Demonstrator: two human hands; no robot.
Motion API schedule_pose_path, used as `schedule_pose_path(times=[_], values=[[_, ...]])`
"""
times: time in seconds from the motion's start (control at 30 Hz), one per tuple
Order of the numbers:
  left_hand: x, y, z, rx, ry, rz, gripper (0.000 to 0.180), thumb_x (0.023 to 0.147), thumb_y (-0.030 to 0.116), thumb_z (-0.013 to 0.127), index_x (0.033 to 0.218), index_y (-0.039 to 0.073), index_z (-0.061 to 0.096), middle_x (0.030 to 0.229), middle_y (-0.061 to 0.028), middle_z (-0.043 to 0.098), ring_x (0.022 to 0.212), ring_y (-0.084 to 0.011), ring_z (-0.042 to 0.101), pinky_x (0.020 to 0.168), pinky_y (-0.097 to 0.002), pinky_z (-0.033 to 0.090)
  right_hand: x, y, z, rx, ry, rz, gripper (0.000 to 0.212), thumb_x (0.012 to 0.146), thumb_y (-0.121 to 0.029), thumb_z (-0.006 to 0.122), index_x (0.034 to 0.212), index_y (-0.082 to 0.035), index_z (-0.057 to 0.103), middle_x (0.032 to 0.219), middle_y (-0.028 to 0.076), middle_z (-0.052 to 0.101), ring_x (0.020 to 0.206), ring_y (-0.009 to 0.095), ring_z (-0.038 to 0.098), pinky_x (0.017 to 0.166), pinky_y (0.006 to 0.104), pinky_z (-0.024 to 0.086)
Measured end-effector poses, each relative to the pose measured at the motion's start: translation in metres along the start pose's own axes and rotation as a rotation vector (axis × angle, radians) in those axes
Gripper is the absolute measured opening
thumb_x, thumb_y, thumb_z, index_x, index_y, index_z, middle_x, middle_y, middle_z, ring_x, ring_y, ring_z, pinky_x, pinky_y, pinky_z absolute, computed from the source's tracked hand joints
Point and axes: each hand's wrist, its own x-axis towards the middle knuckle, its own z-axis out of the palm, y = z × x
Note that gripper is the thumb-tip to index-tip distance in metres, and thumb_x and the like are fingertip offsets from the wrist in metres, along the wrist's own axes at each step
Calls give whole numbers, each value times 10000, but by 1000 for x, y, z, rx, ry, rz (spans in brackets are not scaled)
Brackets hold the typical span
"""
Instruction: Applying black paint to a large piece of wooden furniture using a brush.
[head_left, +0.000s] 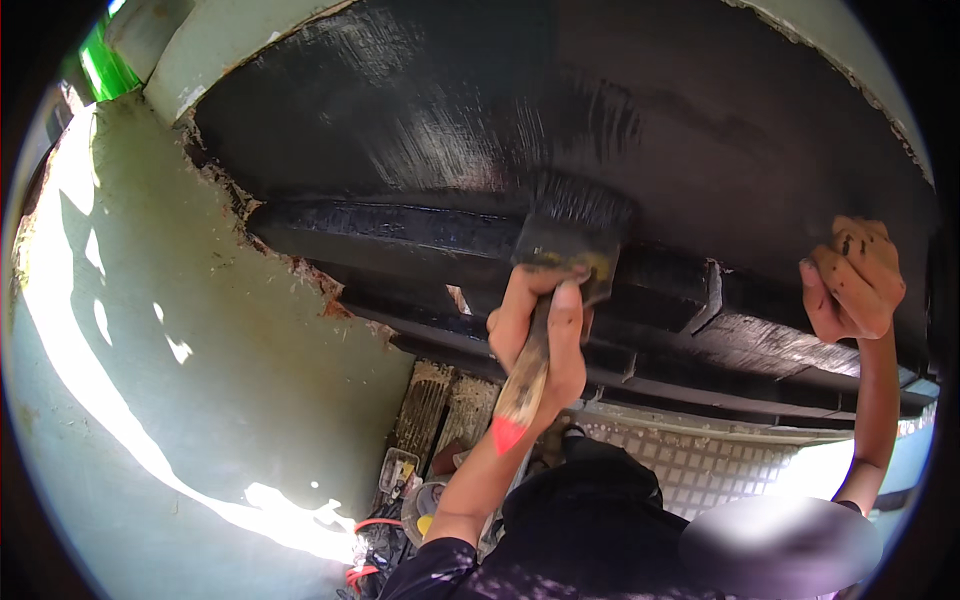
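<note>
My left hand (545, 330) is wrapped round the wooden handle of a wide paintbrush (520, 385), its thumb lying along the handle. The handle's tip is red, and dark paint coats the head. The bristles point up and meet a dark painted panel (450, 110) with wet, shiny streaks. Further right, my right hand (858, 280) is curled into a fist in front of the same dark surface. Dark smudges mark its fingers, and I see nothing held in them.
Dark ribs (400, 225) cross the panel. A ragged, broken edge (300, 270) borders the pale green wall (200, 380) on the left. Below are wooden slats (425, 405), a small tray (400, 470), a round container (425, 505), and a tiled floor (700, 465).
</note>
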Motion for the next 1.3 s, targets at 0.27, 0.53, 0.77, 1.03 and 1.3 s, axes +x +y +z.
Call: schedule_pose_path(times=[0.27,0.53,0.77,1.03,1.3], values=[[26,52,9,46,-14,-36,257,953,272,534,949,15,546,828,-59,576,542,-65,467,480,-190,343,-5,-3,-5,2,-35,-3,151,532,-12,672,668,11,612,564,65,457,542,212,543,514,307,396],[15,30,12,151,40,-31,230,987,249,503,910,40,559,808,-25,596,551,-43,449,498,-191,327,-22,-7,2,44,-93,37,172,522,-46,687,684,-34,633,579,32,446,531,184,530,489,304,401],[-36,36,10,231,-143,41,235,875,116,680,1032,-43,610,952,-168,692,737,-205,694,657,-273,536,1,-65,7,309,-175,102,225,580,-30,644,799,-50,689,584,-12,406,451,104,397,337,226,333],[-35,54,24,480,-467,370,621,668,-29,633,1275,-77,510,986,-192,669,816,-341,677,684,-345,545,-10,-144,48,588,263,602,557,626,-42,730,1173,-37,626,901,113,596,686,206,584,563,293,489],[-15,77,10,637,-811,517,713,654,-52,640,1348,-51,475,1094,-163,673,752,-258,690,674,-339,563,13,-175,43,428,422,815,541,798,-311,755,1188,-75,464,996,150,580,815,242,582,669,341,490]])
